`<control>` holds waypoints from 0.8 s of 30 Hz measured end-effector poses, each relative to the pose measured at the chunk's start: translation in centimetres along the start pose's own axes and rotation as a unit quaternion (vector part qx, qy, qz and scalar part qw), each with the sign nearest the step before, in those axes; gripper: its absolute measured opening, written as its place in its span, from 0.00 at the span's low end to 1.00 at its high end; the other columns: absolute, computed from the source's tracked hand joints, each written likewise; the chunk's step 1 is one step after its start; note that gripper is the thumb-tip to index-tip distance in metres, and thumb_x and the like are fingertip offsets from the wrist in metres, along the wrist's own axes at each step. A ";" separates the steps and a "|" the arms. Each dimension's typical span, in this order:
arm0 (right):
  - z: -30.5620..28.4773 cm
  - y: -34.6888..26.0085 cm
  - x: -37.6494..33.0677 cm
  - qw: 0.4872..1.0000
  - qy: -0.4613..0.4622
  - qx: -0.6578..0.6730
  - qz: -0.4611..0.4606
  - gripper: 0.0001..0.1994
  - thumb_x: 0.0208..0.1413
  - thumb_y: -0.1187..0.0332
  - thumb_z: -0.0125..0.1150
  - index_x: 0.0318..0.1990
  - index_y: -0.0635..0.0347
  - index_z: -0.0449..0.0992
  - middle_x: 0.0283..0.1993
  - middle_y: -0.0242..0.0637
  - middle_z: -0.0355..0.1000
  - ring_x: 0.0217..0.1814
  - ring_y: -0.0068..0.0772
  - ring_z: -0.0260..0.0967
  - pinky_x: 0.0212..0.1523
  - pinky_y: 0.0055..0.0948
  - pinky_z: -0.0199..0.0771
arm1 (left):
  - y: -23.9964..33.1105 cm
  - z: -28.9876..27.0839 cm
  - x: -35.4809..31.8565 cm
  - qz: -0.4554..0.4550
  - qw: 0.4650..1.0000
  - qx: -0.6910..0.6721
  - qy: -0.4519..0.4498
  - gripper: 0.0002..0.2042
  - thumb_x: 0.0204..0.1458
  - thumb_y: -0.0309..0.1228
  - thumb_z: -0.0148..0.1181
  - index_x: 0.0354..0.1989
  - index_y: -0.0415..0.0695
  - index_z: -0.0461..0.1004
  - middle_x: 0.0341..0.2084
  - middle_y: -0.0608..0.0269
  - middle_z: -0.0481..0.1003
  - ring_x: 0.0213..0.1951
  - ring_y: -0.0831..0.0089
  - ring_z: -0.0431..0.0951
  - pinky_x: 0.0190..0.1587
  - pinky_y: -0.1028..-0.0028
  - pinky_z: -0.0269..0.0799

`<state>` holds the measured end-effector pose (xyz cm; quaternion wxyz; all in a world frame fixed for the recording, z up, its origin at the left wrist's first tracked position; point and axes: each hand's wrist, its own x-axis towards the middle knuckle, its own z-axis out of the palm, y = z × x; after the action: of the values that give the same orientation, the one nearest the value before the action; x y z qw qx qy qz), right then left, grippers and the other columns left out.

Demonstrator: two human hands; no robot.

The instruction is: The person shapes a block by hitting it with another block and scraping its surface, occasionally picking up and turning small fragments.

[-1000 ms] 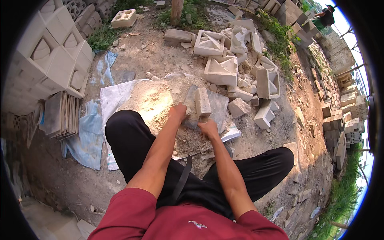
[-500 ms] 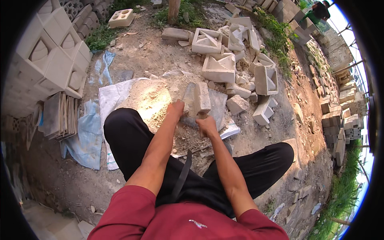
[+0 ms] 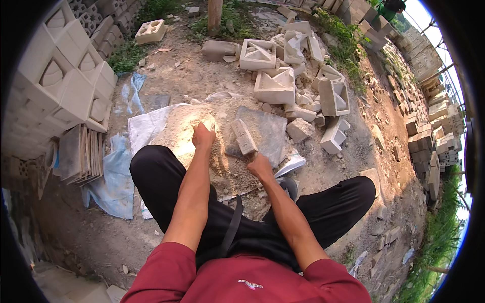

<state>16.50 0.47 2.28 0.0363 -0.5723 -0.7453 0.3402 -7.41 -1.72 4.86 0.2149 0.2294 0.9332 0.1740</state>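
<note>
I sit on the ground with black trousers and a red shirt. My right hand (image 3: 260, 165) grips the near end of a grey concrete block piece (image 3: 244, 137), holding it tilted over a sandy pile of crushed rubble (image 3: 189, 129) on a white sheet (image 3: 144, 126). My left hand (image 3: 203, 136) is off the block, fingers curled, over the rubble pile to the block's left. A grey flat slab (image 3: 268, 134) lies just behind the block.
Broken patterned concrete blocks (image 3: 275, 86) lie heaped ahead and to the right. White decorative blocks (image 3: 65, 86) are stacked at the left, with a stack of thin tiles (image 3: 81, 154) and a blue sheet (image 3: 113, 177) below them. A wooden post (image 3: 214, 15) stands behind.
My left hand has let go of the block and moved left onto the rubble. My right hand now holds the block alone, lower and more tilted.
</note>
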 end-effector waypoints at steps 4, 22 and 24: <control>-3.4 1.0 3.2 0.997 -0.064 0.031 0.019 0.21 0.38 0.61 0.65 0.34 0.74 0.77 0.29 0.55 0.76 0.31 0.49 0.77 0.34 0.39 0.76 | 2.9 -2.7 0.0 0.088 0.994 -0.072 -0.004 0.20 0.45 0.39 0.65 0.42 0.38 0.73 0.41 0.49 0.74 0.46 0.53 0.76 0.47 0.61 0.72; -3.0 -1.6 2.5 0.982 -0.014 0.184 0.047 0.24 0.37 0.58 0.68 0.36 0.73 0.77 0.30 0.52 0.77 0.34 0.48 0.79 0.35 0.37 0.78 | 11.1 -19.6 -4.8 0.229 0.812 -0.527 -0.097 0.19 0.51 0.37 0.65 0.44 0.36 0.72 0.36 0.59 0.75 0.33 0.75 0.76 0.34 0.76 0.73; -2.5 -2.3 1.9 0.964 -0.031 0.257 0.064 0.22 0.38 0.59 0.67 0.35 0.72 0.78 0.29 0.51 0.78 0.32 0.45 0.79 0.34 0.36 0.78 | 11.6 -19.5 -4.8 0.236 0.799 -0.546 -0.091 0.18 0.51 0.37 0.66 0.44 0.36 0.72 0.36 0.59 0.75 0.33 0.75 0.76 0.34 0.76 0.73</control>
<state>15.03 3.08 4.78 0.1370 -0.5795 -0.5951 0.5396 -8.86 1.15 27.80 0.3411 0.3021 0.5765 0.6783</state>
